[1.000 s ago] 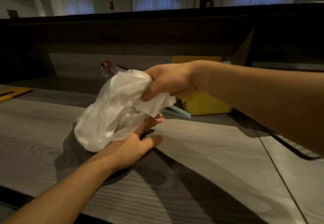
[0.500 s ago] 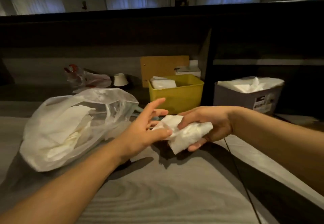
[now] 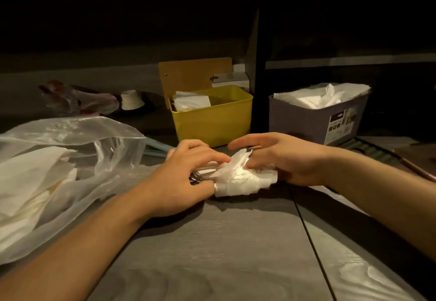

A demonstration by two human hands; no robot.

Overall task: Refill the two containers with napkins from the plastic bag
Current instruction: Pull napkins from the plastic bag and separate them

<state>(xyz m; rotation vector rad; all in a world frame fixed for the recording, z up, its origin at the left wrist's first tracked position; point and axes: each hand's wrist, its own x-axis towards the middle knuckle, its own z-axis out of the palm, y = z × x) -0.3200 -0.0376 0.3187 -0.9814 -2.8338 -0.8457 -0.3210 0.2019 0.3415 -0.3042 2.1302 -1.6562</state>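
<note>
Both hands are working a bundle of napkins [image 3: 236, 178] just above the table [image 3: 212, 253], between the plastic bag [image 3: 70, 159] and the two containers. The left hand [image 3: 186, 178] is pinching the bundle's near-left end with curled fingers. The right hand [image 3: 280, 159] is cupping the opposite end, palm and thumb curling under it while the forefinger is pointing out straight above. Holding both ends this way is probably serving to square up or separate the crumpled sheets before loading.

The bag is lying on its side at the left, mouth towards the hands, so its remaining napkins are staying within reach. The yellow container [image 3: 212, 121] is standing just behind the hands and is holding only a small stack against its back-left corner; it appears to be the one needing stock. The grey container [image 3: 306, 121], to the right, is already heaped above its rim.

The dim lighting is obscuring the back shelf. The bag's left edge is running out of view. The number of sheets in the bundle cannot be determined, and the right hand's lower fingers are hidden beneath it.
</note>
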